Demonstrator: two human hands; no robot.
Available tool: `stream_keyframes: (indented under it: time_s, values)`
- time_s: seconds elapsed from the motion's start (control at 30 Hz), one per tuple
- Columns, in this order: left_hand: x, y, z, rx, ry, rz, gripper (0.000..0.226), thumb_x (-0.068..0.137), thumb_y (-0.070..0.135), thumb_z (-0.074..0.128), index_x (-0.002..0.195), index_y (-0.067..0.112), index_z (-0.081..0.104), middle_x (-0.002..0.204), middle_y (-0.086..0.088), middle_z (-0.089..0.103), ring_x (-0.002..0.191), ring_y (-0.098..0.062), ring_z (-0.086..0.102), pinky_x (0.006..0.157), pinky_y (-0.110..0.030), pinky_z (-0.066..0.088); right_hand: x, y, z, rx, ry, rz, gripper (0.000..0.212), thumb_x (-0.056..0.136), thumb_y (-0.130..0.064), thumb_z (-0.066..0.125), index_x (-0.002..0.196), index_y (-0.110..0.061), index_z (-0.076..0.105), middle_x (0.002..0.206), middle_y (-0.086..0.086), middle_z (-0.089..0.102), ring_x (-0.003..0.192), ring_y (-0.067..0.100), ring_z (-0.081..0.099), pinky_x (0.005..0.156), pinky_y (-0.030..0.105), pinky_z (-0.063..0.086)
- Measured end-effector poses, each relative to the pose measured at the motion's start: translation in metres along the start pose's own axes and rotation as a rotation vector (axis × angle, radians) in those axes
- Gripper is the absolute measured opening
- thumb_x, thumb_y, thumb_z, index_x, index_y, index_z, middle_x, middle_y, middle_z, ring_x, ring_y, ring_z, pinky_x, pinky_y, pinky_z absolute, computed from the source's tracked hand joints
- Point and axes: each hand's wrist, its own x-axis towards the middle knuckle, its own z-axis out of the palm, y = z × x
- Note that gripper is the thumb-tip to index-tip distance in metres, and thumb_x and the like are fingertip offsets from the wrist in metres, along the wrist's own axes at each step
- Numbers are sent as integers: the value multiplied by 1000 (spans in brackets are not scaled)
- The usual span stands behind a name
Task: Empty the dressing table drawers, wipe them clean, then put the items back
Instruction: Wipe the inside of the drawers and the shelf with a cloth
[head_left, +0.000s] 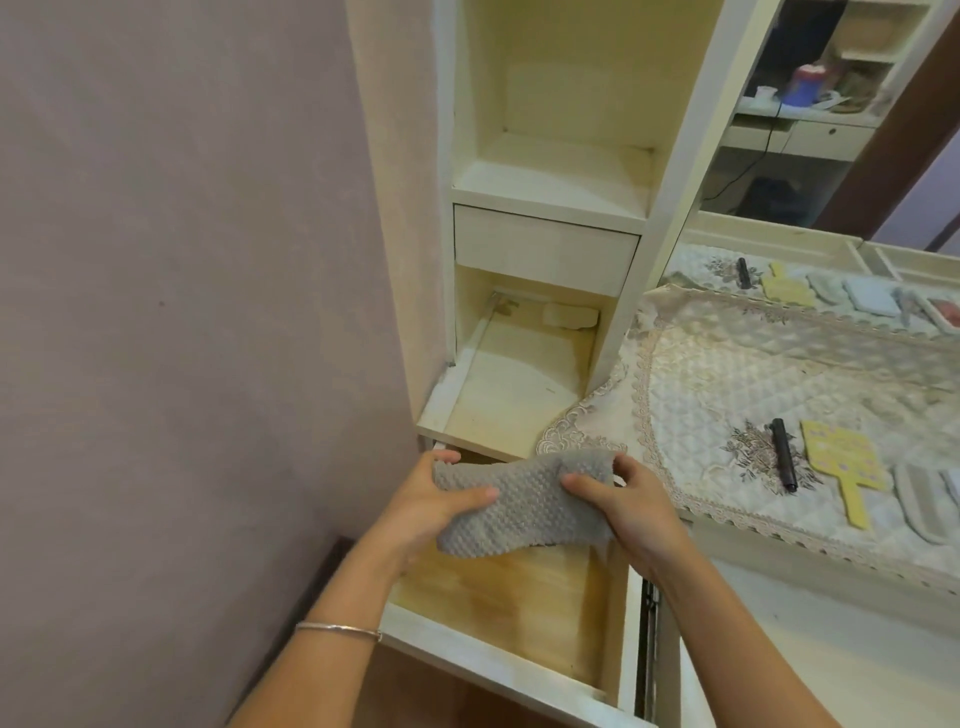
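A grey bumpy cloth (524, 506) is stretched between both hands above the pulled-out drawer (519, 608). My left hand (441, 514) grips the cloth's left end and my right hand (631, 512) grips its right end. The drawer's wooden bottom is bare, with yellowish stains. On the dressing table's quilted lace cover (727, 384) lie a black pen-like stick (783, 453), a yellow hand mirror (844, 465) and a grey striped pouch (922, 501). Above, a small closed drawer (543, 254) sits over a bare compartment (511, 379).
A lilac wall (182, 312) stands close on the left. A mirror (810, 130) behind the table reflects shelves and the table's items. Cream open shelves (561, 166) rise above the small drawer. The drawer's metal rail (648, 634) shows at its right side.
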Motion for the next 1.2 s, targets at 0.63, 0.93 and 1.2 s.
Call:
stream_keyframes:
  time_s: [0.63, 0.93, 1.2]
  values:
    - [-25, -28, 57, 123, 342, 446, 9, 90, 39, 46, 90, 36, 55, 86, 12, 64, 82, -2, 61, 69, -16, 50, -39, 22, 59, -193, 108, -281, 7, 86, -34, 61, 85, -28, 56, 74, -11, 59, 64, -4, 54, 58, 6, 41]
    - [-29, -38, 54, -224, 48, 293, 41, 86, 52, 28, 121, 38, 43, 110, 14, 63, 103, 2, 56, 77, -11, 45, -30, 35, 47, 174, 4, -42, 39, 79, -20, 70, 114, -22, 56, 107, 2, 67, 96, 14, 65, 67, 23, 54]
    - [-4, -54, 17, 77, -25, 172, 51, 77, 30, 69, 123, 22, 49, 120, 3, 59, 106, -8, 56, 91, -27, 49, -20, 48, 49, 330, -138, 86, 41, 77, -23, 65, 116, -9, 60, 110, 12, 69, 102, 27, 65, 75, 34, 54]
